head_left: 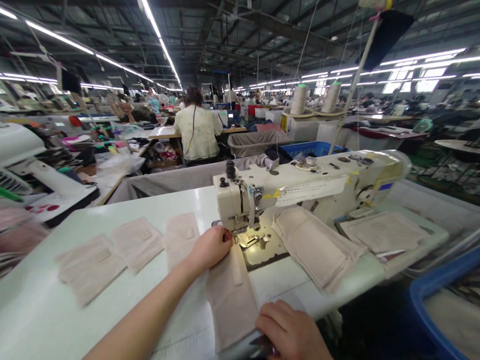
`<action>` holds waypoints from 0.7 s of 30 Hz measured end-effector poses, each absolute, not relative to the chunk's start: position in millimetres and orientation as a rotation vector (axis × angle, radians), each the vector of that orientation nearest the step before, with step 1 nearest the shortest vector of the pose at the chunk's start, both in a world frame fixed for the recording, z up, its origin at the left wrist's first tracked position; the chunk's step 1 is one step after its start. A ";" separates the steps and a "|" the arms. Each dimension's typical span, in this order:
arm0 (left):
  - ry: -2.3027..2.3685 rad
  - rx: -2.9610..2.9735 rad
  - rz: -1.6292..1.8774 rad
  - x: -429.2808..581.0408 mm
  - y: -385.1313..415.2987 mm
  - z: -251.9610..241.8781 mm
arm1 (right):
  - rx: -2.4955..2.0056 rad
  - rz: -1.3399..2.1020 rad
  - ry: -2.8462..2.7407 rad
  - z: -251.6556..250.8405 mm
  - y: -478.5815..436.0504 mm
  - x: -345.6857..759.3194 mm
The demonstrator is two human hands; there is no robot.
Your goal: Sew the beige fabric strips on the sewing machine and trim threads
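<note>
A beige fabric piece with a small strip sewn on it lies under the head of the sewing machine. My left hand is closed at its far end, fingertips pinched on the cloth beside the needle area. My right hand is at the near right corner of the same piece, fingers curled around dark thread snips, whose blades are blurred. Left of the machine, more beige pieces lie flat on the pale table.
A stack of beige pieces rests under the machine arm, with another pile farther right. A blue basket stands at the lower right. A white fan is on the left. A co-worker sits ahead, facing away.
</note>
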State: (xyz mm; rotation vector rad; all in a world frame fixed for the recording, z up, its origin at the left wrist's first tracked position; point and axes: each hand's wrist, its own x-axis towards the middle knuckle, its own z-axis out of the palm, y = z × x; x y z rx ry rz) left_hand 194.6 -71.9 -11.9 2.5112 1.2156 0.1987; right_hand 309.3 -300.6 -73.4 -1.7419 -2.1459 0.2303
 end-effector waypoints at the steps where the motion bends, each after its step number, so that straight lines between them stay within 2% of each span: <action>1: 1.222 2.507 0.199 194.9 -71.3 -12.1 | -1.743 0.222 -2.150 -73.1 -300.7 309.0; 16: 1.336 2.498 0.191 191.0 -60.2 -16.9 | -1.726 0.335 -2.079 -57.1 -298.2 306.7; 21: 1.410 2.663 0.359 182.2 -90.8 -8.9 | -1.716 0.381 -2.135 -55.8 -301.2 308.9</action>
